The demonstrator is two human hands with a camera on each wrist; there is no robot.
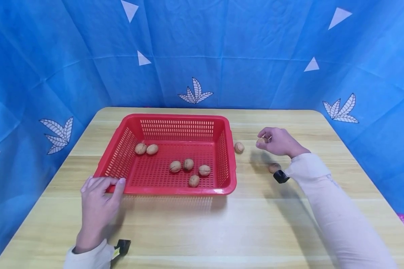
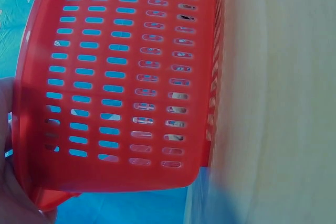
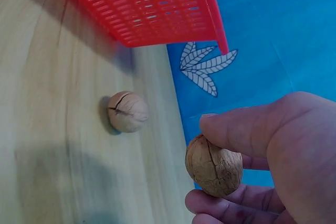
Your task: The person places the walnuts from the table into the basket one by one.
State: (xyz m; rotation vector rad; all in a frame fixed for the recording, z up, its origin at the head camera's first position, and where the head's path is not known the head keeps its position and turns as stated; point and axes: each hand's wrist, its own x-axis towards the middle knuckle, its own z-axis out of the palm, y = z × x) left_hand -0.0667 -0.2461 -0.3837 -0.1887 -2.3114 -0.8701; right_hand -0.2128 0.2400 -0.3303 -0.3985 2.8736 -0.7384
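Note:
A red plastic basket with slotted walls stands on the table, several walnuts lying on its floor. At the basket's near left corner my left hand grips the rim, thumb and fingers curled over it; the left wrist view shows the slotted wall close up. To the right of the basket, my right hand pinches a walnut between thumb and fingers, above the tabletop. One loose walnut lies just beside the basket's right wall. Another walnut rests below my right wrist, partly hidden.
The light wooden table extends in front of the basket and to its right. A blue cloth with white triangles and leaf prints hangs behind the table and along both sides. A small black device sits at my right cuff.

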